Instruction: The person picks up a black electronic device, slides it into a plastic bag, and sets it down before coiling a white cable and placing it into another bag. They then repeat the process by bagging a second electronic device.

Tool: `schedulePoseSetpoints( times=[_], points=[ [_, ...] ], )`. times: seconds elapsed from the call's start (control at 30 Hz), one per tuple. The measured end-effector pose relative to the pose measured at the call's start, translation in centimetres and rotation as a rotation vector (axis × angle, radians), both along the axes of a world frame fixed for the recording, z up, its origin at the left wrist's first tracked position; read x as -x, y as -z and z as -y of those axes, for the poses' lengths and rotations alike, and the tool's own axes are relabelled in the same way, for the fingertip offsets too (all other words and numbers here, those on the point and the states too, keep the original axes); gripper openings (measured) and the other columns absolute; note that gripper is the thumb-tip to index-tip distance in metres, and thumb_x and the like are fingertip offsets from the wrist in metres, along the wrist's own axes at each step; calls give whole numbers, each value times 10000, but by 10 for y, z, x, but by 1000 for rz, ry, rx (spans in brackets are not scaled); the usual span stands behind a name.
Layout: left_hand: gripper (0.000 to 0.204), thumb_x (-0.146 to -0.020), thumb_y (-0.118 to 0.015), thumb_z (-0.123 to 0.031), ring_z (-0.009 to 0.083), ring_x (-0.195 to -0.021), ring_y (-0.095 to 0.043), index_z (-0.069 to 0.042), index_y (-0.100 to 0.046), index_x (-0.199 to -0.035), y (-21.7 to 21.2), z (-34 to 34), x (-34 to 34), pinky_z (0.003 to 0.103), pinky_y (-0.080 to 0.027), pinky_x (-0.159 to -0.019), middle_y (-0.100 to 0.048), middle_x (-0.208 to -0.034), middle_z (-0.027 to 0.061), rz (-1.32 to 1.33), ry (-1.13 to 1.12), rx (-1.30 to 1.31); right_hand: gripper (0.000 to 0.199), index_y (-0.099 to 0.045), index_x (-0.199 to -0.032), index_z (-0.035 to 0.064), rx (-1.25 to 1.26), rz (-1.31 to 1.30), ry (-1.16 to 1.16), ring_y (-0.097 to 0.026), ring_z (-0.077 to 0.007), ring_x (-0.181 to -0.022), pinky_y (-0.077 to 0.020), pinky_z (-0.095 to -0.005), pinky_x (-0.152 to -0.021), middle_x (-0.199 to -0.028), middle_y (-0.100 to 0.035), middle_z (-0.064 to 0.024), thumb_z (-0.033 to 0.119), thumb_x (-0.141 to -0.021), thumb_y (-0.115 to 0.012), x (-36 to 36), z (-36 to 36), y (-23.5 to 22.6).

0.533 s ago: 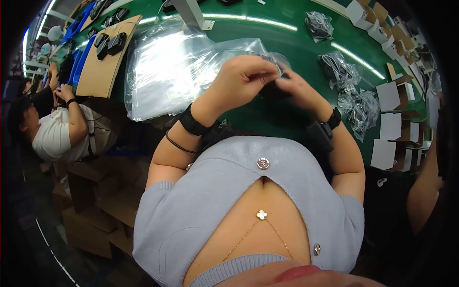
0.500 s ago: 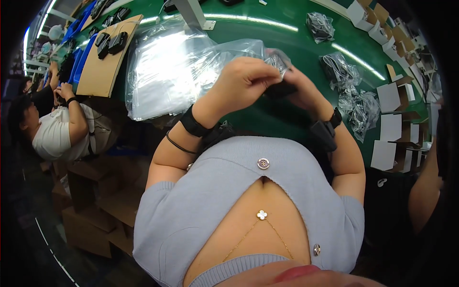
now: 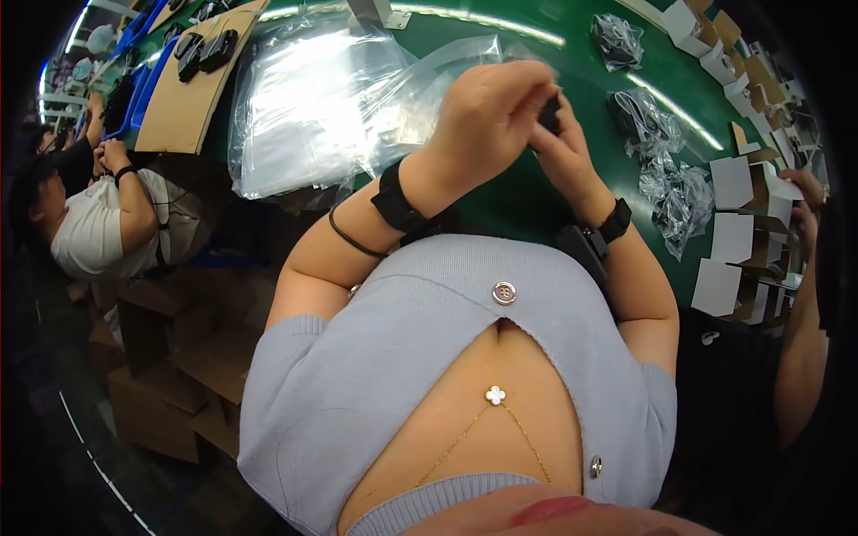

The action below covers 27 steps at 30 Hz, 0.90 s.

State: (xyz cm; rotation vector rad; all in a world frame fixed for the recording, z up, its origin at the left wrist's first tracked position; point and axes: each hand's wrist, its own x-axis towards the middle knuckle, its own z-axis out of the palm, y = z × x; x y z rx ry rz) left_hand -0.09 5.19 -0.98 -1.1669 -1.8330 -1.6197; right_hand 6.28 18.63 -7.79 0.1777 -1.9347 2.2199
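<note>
My left hand (image 3: pixel 490 114) and my right hand (image 3: pixel 567 150) meet above the green table. The right one grips a small black object (image 3: pixel 550 111), mostly hidden between the hands. My left hand has its fingers curled closed at the upper side of that object, and whatever they pinch is hidden. A stack of flat clear plastic bags (image 3: pixel 295 125) lies to the left, with loose film (image 3: pixel 465 61) reaching toward my left hand. Right of my hands, bagged black items with cables (image 3: pixel 636 121) and crumpled clear bags (image 3: pixel 675 210) rest on the table.
Another bagged cable bundle (image 3: pixel 617 41) lies farther back. Open white boxes (image 3: pixel 718 284) line the right edge, where another person's hand (image 3: pixel 804 192) reaches in. At left, a brown board (image 3: pixel 183 107) carries black devices (image 3: pixel 214 52); a co-worker (image 3: pixel 94 214) sits beyond.
My hands have lifted slightly away from me and turned, with the black object now more hidden between them. At the right edge, another person's hand has come in by the boxes.
</note>
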Motion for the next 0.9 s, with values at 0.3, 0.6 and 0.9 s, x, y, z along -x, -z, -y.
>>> schedulePoseSetpoints(
  times=[0.3, 0.6, 0.9],
  points=[
    [110, -745, -690, -69, 238, -594, -562, -66, -610, -821, 2, 5, -1, 312, -435, -562, -595, -676, 47, -405, 264, 253, 523, -417, -1301, 11, 217, 289, -263, -516, -219, -1127, -424, -360, -951, -1203, -535, -127, 265, -865, -556, 3, -22, -3],
    [102, -752, -695, -91, 250, -602, -574, -67, -609, -802, 10, 17, -4, 326, -441, -552, -598, -672, 59, -261, 104, 52, 499, -429, -1301, 8, 1147, 66, -560, -490, -304, -1180, -369, -446, -1022, -1296, -494, -155, 326, -917, -458, -1, -22, -45],
    [93, -803, -681, -75, 228, -594, -581, -22, -619, -847, 13, 9, -13, 286, -464, -551, -614, -697, 79, -150, 153, 78, 552, -357, -1355, 5, 986, -94, -77, -414, -321, -1256, -305, -472, -1068, -1371, -399, -195, 323, -918, -469, 0, 16, -39]
  ],
)
